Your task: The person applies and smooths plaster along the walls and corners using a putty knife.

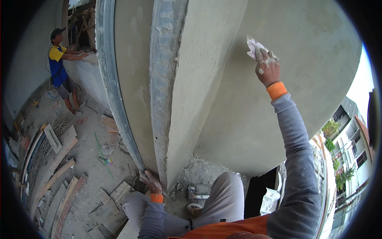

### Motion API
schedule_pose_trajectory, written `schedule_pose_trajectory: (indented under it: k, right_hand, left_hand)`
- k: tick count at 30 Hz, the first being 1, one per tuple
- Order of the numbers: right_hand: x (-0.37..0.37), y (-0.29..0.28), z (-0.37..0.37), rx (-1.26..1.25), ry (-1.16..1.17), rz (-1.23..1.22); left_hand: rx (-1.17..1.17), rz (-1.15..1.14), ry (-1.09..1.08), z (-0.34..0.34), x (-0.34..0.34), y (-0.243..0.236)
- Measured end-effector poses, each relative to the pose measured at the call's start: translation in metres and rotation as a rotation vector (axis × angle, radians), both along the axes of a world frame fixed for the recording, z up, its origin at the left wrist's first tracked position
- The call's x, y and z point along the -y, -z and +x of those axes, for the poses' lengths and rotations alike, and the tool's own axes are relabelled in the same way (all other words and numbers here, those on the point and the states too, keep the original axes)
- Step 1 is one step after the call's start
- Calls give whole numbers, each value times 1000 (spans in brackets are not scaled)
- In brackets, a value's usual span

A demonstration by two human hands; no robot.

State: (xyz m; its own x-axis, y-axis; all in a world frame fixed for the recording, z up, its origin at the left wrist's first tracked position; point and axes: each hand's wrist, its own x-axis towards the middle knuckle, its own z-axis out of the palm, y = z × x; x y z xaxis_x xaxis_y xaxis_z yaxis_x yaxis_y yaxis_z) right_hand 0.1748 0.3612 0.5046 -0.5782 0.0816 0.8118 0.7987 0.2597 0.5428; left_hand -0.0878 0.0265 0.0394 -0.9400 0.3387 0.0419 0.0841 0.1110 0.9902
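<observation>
My right hand point(268, 67) is raised against the broad grey plastered wall point(254, 115). Its fingers are closed on a crumpled whitish sheet point(253, 46), paper or plastic, which lies against the wall surface. Pale plaster smears mark the knuckles. Low on the left, my left hand point(151, 182) grips the lower end of a long grey strip point(115, 83) along the wall's edge; its fingers are partly hidden there. Between the hands stand a rough-edged grey strip point(162, 79) and a narrow plastered face point(199, 75).
A person point(61, 65) in a blue and yellow shirt stands at far left by a window opening. Boards point(59, 167) and debris litter the floor. Below the wall are rubble point(201, 169), a small tool point(195, 194) and a whitish bag point(270, 200). Buildings stand outside at right.
</observation>
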Motion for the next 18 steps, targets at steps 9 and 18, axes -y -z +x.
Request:
schedule_pose_trajectory:
  k: [9,18]
  right_hand:
    - [-45,-29,-46,158,430,-129]
    - [-49,30,-47,202,361,-255]
  left_hand:
    - [38,30,-12,-9,3,19]
    - [91,177,5,-9,2,21]
